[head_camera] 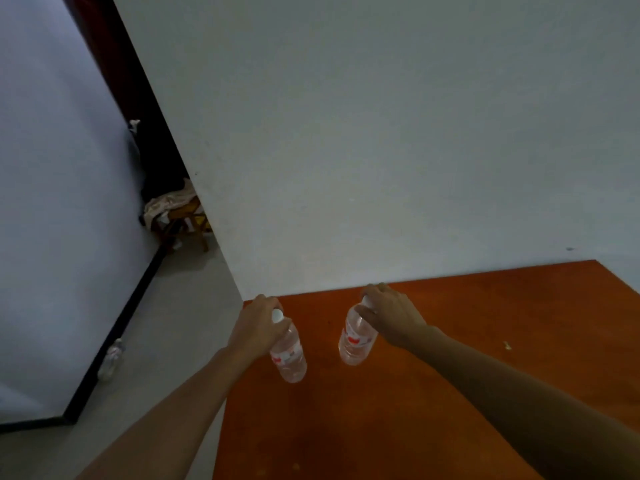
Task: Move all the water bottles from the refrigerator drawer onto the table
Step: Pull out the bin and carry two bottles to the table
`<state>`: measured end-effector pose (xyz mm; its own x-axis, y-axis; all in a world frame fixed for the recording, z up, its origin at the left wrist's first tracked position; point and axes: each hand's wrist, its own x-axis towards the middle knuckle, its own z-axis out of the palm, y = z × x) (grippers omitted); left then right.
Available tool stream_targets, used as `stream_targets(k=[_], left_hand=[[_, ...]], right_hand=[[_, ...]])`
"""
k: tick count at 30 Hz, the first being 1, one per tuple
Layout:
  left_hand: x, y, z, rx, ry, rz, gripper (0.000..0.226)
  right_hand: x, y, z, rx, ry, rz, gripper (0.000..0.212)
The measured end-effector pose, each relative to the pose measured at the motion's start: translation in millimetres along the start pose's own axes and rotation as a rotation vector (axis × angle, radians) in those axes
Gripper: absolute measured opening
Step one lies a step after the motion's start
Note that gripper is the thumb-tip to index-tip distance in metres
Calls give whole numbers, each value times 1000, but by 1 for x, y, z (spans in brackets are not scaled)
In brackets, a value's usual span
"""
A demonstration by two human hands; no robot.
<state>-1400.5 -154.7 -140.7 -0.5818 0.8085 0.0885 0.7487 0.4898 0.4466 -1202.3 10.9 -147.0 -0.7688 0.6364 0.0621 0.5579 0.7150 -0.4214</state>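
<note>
Two clear water bottles with red-and-white labels are at the far left part of the orange-brown table [485,358], one in each of the two hands. The left hand [258,323] has its fingers curled round the neck of the left bottle [290,358], just under its white cap, near the table's left edge. The right hand [391,317] grips the top of the right bottle [356,342] from above, fingers clamped over the cap. The two bottles are near each other but apart; whether their bases touch the tabletop cannot be told. One pale scrap [507,345] lies on the table to the right. On the grey floor [166,323] at the left, by the black skirting, lies what looks like a third clear bottle [111,358] – blurred.
</note>
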Motion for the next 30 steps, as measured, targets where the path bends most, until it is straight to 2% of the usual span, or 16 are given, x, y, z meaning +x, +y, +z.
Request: stream_targets(k=[9, 16, 19, 24, 30], left_hand=[[116, -36, 32, -1, -94, -12, 22], [167, -53, 57, -11, -86, 19, 17], [177, -57, 62, -46, -42, 7, 18], [180, -58, 63, -131, -15, 30, 35], [161, -60, 51, -93, -23, 6, 42]], right_hand=[[144, -4, 45, 56, -105, -74, 32], [212, -2, 73, 6, -168, -153, 31], [226, 0, 78, 25, -150, -167, 32], [227, 2, 85, 111, -103, -153, 44], [206, -5, 77, 86, -178, -43, 69]])
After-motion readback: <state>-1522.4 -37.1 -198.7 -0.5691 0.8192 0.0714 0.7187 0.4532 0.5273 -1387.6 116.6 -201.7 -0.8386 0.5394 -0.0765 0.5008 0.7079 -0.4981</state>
